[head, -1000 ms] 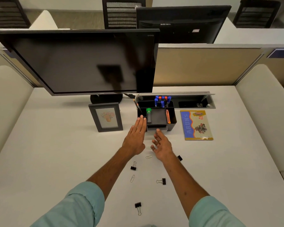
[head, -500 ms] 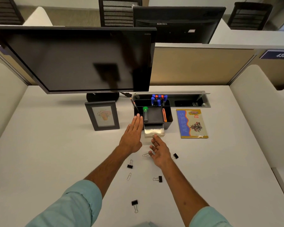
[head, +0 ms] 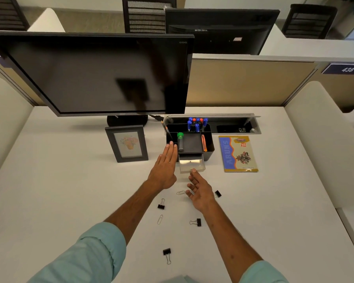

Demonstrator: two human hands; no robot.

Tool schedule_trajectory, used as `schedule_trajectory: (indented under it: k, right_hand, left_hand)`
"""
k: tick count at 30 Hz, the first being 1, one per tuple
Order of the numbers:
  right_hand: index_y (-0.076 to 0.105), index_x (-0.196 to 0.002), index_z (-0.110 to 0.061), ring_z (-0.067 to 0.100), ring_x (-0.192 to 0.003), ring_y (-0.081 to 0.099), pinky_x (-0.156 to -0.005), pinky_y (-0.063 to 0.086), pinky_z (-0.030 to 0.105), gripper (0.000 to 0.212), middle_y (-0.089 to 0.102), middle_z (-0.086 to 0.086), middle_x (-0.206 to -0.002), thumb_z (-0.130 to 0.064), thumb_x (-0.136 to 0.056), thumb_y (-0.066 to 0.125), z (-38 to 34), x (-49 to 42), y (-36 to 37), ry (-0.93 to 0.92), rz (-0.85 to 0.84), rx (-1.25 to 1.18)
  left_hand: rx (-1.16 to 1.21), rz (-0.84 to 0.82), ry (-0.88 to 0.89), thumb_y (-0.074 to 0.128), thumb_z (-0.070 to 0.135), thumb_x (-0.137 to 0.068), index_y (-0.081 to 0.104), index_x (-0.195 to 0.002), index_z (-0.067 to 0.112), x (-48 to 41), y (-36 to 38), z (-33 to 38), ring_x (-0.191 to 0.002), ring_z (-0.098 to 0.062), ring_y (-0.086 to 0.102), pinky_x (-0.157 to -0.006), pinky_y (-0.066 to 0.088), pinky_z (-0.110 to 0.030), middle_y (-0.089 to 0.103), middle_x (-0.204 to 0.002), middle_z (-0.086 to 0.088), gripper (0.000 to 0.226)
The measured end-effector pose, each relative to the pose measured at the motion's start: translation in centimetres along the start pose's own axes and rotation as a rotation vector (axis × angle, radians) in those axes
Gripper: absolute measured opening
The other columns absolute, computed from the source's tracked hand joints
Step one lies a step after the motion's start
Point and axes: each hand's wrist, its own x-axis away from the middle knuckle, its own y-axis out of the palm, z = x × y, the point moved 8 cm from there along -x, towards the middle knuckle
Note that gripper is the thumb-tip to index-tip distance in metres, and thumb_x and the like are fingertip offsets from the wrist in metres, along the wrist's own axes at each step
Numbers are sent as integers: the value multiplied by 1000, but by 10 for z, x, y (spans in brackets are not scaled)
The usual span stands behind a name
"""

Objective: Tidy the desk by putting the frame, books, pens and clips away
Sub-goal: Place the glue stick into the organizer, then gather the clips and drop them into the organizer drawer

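Pens (head: pixel 196 123) are kept in the organizer (head: pixel 209 149), which is held steady by the flat left hand (head: pixel 165 168), its open drawer (head: pixel 191 166) maybe touched by the spread right hand (head: pixel 199 193), and clips (head: pixel 196 222) are left on the desk (head: pixel 70 180).

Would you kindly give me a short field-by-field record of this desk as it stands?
left hand: flat against organizer side
right hand: fingertip at drawer front
drawer: pulled out
binder clips: four, loose on desk
paper clips: two, loose
frame: upright
book: flat, right of organizer
pens: in organizer
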Motion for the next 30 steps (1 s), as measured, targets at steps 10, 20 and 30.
schedule_trajectory:
  k: [10, 20, 30]
  right_hand:
    - [80, -107, -9, 19, -69, 61, -58, 53, 32, 31, 76, 10, -97, -36, -95, 73, 4, 5, -24, -78, 33, 245]
    - [82, -101, -10, 19, -68, 62, -60, 51, 32, 22, 78, 6, -92, -28, -90, 75, 37, 27, -28, -33, -61, 384]
    - [80, -103, -6, 20, -62, 59, -55, 48, 31, 19, 77, 6, -85, -19, -92, 71, 47, 33, -44, -10, -66, 438]
  left_hand:
    - [224, 345, -179, 57, 23, -102, 47, -147, 22, 70, 2, -34, -140, -22, 47, -118, 38, -38, 50, -153, -1, 46]
    - [79, 206, -502, 57, 62, -92, 57, -116, 24, 149, 55, -46, -109, -17, 53, -94, 45, -35, 60, -115, 7, 45]
    - [7, 159, -508, 55, 46, -100, 57, -119, 21, 156, 63, -36, -114, -21, 54, -97, 44, -36, 62, -121, 2, 32]
